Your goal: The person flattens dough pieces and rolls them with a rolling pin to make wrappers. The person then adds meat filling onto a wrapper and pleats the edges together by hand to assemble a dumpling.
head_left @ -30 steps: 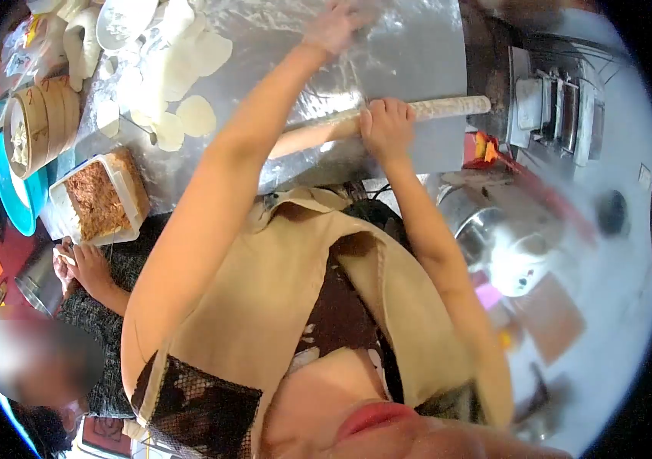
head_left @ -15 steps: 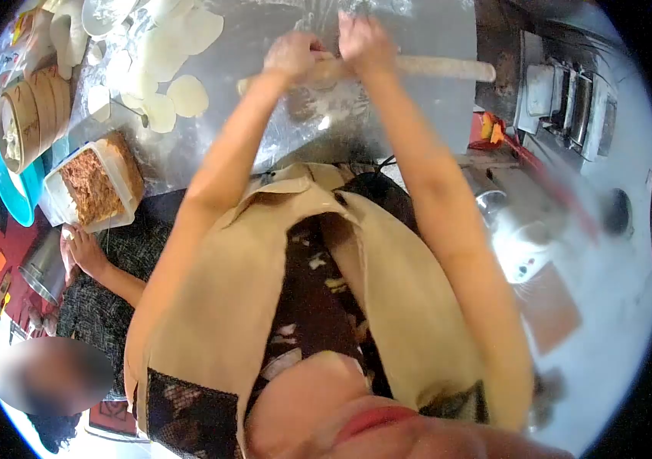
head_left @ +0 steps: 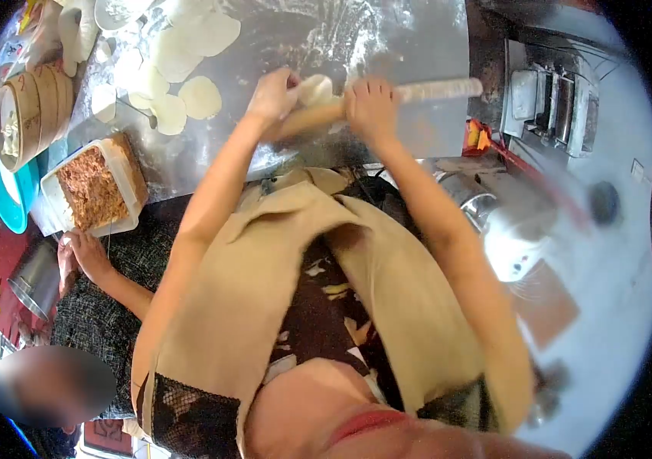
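Note:
My right hand [head_left: 373,112] is closed over the middle of a wooden rolling pin [head_left: 441,89], which lies slantwise across the floured metal tabletop. A small pale dough round [head_left: 315,90] sits against the pin's far side, between my two hands. With its fingers curled, my left hand [head_left: 275,95] pinches the near-left edge of that round; the fingertips are partly hidden. Flat dough wrappers [head_left: 203,98] lie to the left, some overlapping. Among them rests a thin-handled tool [head_left: 151,121].
At left stand a tub of reddish-brown filling [head_left: 95,187], bamboo steamers [head_left: 49,107] and a turquoise basin [head_left: 4,180]. Beside the tub are a co-worker's hands [head_left: 89,256]. The floured metal table [head_left: 265,30] ends at right, near a machine with rollers [head_left: 563,99].
The rolling pin has come toward me and tilted, its left end nearer. My right hand has moved down with it. The dough round now shows between my hands.

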`<state>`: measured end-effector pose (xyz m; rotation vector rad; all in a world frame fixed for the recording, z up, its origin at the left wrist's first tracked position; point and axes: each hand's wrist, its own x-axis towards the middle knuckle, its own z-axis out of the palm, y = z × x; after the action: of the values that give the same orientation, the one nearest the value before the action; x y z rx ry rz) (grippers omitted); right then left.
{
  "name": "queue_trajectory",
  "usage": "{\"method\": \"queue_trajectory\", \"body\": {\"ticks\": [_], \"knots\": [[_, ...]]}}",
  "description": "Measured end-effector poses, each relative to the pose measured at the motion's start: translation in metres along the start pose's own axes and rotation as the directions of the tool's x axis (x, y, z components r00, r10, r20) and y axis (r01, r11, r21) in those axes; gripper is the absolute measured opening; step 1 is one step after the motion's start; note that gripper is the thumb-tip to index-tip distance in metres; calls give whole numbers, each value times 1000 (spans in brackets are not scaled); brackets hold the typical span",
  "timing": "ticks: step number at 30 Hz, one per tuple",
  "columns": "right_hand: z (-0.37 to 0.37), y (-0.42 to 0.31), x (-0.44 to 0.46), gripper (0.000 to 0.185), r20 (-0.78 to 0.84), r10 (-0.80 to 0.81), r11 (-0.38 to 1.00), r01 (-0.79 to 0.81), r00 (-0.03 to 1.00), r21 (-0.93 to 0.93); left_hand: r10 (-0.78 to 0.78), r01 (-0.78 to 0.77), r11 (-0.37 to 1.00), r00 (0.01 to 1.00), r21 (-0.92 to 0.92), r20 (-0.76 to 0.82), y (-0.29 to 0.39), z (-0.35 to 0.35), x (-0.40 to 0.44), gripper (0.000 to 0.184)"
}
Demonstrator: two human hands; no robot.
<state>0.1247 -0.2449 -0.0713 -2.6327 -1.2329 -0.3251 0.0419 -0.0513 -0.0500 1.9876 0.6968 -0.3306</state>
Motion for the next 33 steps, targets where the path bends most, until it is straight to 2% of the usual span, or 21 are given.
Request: {"method": "queue_trajectory", "body": {"ticks": [2,6,7,9,11,12,15,17,18,20,22,23,24,25,26,27,28,29,30,32,33], "knots": [[5,-3,12,31,77,109,994,-109,991,-10,49,-54,995,997,-90,-62,-21,23,1,35],[29,-4,73,32,83,294,949,-301,952,91,80,-116,956,987,270,141,20,1,32,29],[22,-4,61,30,237,261,959,-280,936,49,170,-233,908,964,348,202,16,-5,36,27],[5,4,-1,25,115,-59,997,63,992,-39,249,-351,840,927,413,282,11,1,39,26],[-13,9,-41,23,6,6,988,-7,1000,153,386,-576,776,756,257,528,14,20,39,25],[-15,14,-44,23,6,19,988,-20,1000,150,386,-582,771,749,257,539,27,26,44,25],[-19,21,-46,17,27,39,979,-44,999,198,465,-585,739,801,334,377,56,31,72,24],[-20,19,-36,18,98,94,987,-106,991,121,488,-498,847,867,187,102,49,20,92,25],[-20,14,-31,18,83,90,987,-100,992,126,492,-501,842,865,199,94,41,19,77,25],[-17,4,-21,20,165,251,968,-251,954,-19,325,-329,944,941,27,93,16,29,35,31],[0,2,20,21,172,327,944,-328,929,-24,262,-264,960,964,90,38,18,38,43,33],[8,6,54,27,297,398,902,-429,868,44,205,-202,968,979,146,-10,14,43,43,36],[15,10,76,34,419,450,843,-531,788,93,195,-193,971,981,143,-1,20,38,49,36],[17,9,73,34,423,449,844,-529,787,89,90,-121,980,979,161,185,37,21,63,36],[18,11,75,37,471,348,919,-394,811,0,-7,-64,980,936,191,351,51,8,72,37],[18,14,78,41,521,253,966,-246,816,-83,136,-205,956,943,210,302,52,-3,55,36],[14,8,46,38,280,224,974,-224,934,-34,149,-214,955,945,206,290,34,-2,39,36],[8,2,16,36,23,179,984,-179,984,10,179,-194,974,975,116,130,1,11,25,35],[7,2,23,36,22,160,987,-160,987,6,183,-183,983,983,20,-32,-3,12,17,34],[8,-4,20,30,202,264,964,-261,943,-41,162,-159,982,986,103,-24,-1,23,35,33],[29,5,46,29,179,251,963,-264,951,51,142,-138,971,990,195,-8,4,24,34,33]]}}
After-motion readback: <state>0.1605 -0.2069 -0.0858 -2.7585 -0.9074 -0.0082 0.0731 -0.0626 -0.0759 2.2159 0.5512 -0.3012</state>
